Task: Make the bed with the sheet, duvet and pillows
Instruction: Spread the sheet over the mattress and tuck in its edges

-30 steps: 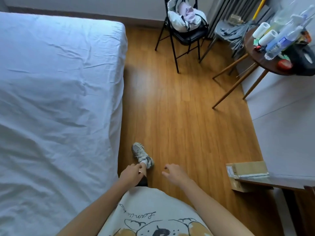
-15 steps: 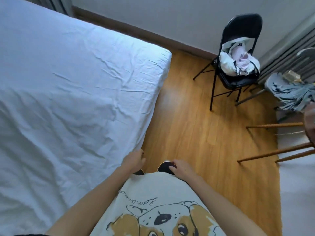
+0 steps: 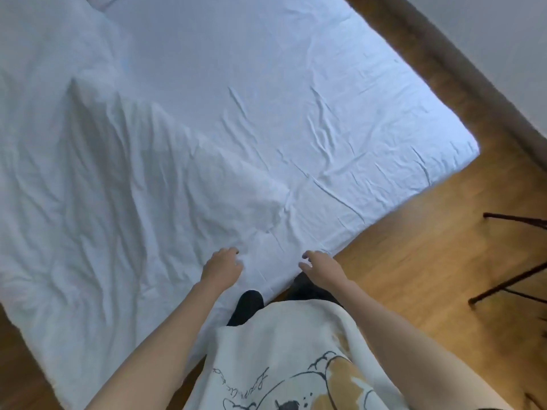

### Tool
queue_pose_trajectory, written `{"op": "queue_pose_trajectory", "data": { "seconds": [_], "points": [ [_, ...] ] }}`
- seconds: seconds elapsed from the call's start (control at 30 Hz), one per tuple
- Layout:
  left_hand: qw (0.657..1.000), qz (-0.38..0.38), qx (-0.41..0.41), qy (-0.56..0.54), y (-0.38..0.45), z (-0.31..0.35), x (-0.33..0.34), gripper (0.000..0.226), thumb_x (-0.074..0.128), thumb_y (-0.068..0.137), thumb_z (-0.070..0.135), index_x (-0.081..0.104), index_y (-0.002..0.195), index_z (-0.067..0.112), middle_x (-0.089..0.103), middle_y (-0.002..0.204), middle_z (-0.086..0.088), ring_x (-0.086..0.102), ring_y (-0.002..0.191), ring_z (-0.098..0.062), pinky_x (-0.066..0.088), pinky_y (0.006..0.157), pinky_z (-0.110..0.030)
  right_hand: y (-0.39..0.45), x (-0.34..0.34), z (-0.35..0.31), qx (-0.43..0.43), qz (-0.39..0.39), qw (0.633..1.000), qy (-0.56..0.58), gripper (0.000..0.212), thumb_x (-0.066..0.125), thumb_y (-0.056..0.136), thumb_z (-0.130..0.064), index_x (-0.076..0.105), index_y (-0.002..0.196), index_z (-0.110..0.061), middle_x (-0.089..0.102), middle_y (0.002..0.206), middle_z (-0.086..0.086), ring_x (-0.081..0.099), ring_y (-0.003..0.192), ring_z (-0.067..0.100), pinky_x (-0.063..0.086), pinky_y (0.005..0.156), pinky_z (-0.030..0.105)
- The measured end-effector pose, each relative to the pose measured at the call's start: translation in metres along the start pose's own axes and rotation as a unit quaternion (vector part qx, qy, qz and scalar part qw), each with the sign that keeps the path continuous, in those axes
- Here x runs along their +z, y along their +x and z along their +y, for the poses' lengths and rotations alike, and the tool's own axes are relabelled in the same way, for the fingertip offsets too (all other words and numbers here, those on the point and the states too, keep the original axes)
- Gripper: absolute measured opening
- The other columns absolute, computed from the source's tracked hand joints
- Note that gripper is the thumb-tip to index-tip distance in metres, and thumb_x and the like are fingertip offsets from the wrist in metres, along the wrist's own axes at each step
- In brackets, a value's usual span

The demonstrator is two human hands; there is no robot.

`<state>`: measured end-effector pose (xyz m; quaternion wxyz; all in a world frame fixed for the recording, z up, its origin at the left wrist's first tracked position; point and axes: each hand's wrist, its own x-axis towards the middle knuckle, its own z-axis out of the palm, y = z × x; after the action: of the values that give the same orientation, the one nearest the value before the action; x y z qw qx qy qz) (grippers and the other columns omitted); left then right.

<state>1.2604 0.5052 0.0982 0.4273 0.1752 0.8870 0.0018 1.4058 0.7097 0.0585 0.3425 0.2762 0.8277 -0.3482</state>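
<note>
White duvet (image 3: 97,202), rumpled and deeply creased, covers the left part of the bed and hangs over its near edge. Pillow (image 3: 100,1), only a corner showing at the top edge, far left. Sheet (image 3: 296,93), pale, lightly wrinkled, spread flat over the mattress from the middle across to the right corner.

Left hand (image 3: 220,266), low over the near edge where duvet meets sheet; grip apart, fingers loosely curved, holding nothing; whether the fingertips touch the cloth cannot be told. Right hand (image 3: 321,266), just beside it at the bed's edge; grip apart, fingers spread and bent, holding nothing. Both bare forearms reach forward from a pale shirt (image 3: 296,359) printed with a dog.

Floor (image 3: 429,261), wood boards, to the right of the bed. Dark chair legs (image 3: 509,279) at the far right edge, well apart from the bed.
</note>
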Motion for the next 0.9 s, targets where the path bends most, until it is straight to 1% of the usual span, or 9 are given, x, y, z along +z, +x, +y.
{"op": "queue_pose_trajectory", "data": {
  "seconds": [0.13,0.27,0.5,0.57,0.67,0.73,0.8,0.87,0.9],
  "points": [
    [0.999,0.023,-0.037,-0.008,0.048,0.020,-0.035,0.041,0.040,0.097,0.027,0.043,0.136,0.016,0.047,0.134,-0.007,0.041,0.124,-0.025,0.040,0.096,-0.034,0.088,-0.060,-0.023,-0.041,-0.001,0.999,-0.026,0.045,0.044,0.098,-0.042,0.047,0.135,-0.015,0.054,0.129,0.008,0.049,0.119,0.025,0.043,0.092,0.036],
    [0.999,0.041,-0.006,0.026,0.112,0.026,-0.060,0.042,0.044,0.096,0.027,0.045,0.136,0.014,0.047,0.136,-0.007,0.040,0.127,-0.025,0.035,0.101,-0.034,0.161,-0.078,-0.053,-0.071,0.014,0.997,-0.025,0.052,0.047,0.096,-0.045,0.040,0.139,-0.016,0.051,0.133,0.009,0.048,0.121,0.027,0.042,0.092,0.036],
    [0.957,0.224,0.134,0.123,0.272,0.016,-0.108,0.039,0.069,0.075,0.011,0.063,0.112,0.001,0.061,0.111,-0.020,0.056,0.109,-0.039,0.045,0.092,-0.044,0.294,-0.055,-0.105,-0.111,0.050,0.991,0.062,0.091,0.062,0.080,-0.062,0.024,0.149,-0.018,0.035,0.149,0.006,0.035,0.134,0.027,0.036,0.104,0.040],
    [0.952,0.206,0.146,0.172,0.303,0.014,-0.117,0.048,0.067,0.080,0.017,0.056,0.124,0.003,0.054,0.125,-0.021,0.046,0.122,-0.038,0.033,0.105,-0.046,0.323,-0.053,-0.111,-0.120,0.043,0.988,0.085,0.104,0.067,0.073,-0.066,0.019,0.151,-0.018,0.030,0.153,0.006,0.031,0.138,0.026,0.032,0.109,0.039],
    [0.940,0.120,0.120,0.295,0.335,0.003,-0.129,0.068,0.059,0.086,0.044,0.036,0.142,0.014,0.040,0.142,-0.016,0.028,0.136,-0.031,0.008,0.115,-0.045,0.351,-0.048,-0.108,-0.124,-0.017,0.990,0.071,0.112,0.070,0.066,-0.069,0.015,0.151,-0.021,0.036,0.150,0.005,0.036,0.135,0.026,0.033,0.107,0.038],
    [0.926,0.066,0.076,0.364,0.341,-0.008,-0.133,0.080,0.054,0.081,0.064,0.034,0.142,0.016,0.046,0.137,-0.013,0.034,0.133,-0.029,0.002,0.115,-0.047,0.351,-0.039,-0.109,-0.116,-0.078,0.989,0.036,0.104,0.071,0.067,-0.065,0.021,0.146,-0.019,0.051,0.135,0.006,0.050,0.120,0.029,0.042,0.094,0.039],
    [0.911,0.040,0.071,0.405,0.331,-0.017,-0.133,0.079,0.049,0.078,0.071,0.044,0.130,0.013,0.059,0.122,-0.011,0.050,0.118,-0.027,0.011,0.114,-0.045,0.337,-0.029,-0.115,-0.122,-0.092,0.988,0.010,0.082,0.071,0.074,-0.054,0.031,0.133,-0.013,0.062,0.113,0.009,0.058,0.102,0.033,0.044,0.077,0.038],
    [0.912,0.047,0.087,0.398,0.308,-0.028,-0.131,0.064,0.050,0.079,0.069,0.054,0.110,0.012,0.065,0.109,-0.007,0.059,0.102,-0.025,0.033,0.095,-0.037,0.309,-0.021,-0.126,-0.154,-0.055,0.987,0.011,0.060,0.067,0.081,-0.040,0.036,0.122,-0.009,0.063,0.098,0.013,0.059,0.089,0.035,0.037,0.065,0.036],
    [0.917,0.051,0.086,0.385,0.290,-0.034,-0.131,0.058,0.051,0.081,0.067,0.056,0.103,0.013,0.067,0.105,-0.006,0.061,0.098,-0.025,0.036,0.081,-0.034,0.291,-0.018,-0.131,-0.170,-0.041,0.984,0.018,0.054,0.064,0.083,-0.035,0.037,0.120,-0.008,0.063,0.094,0.014,0.058,0.084,0.035,0.034,0.062,0.035]
  ]
}}
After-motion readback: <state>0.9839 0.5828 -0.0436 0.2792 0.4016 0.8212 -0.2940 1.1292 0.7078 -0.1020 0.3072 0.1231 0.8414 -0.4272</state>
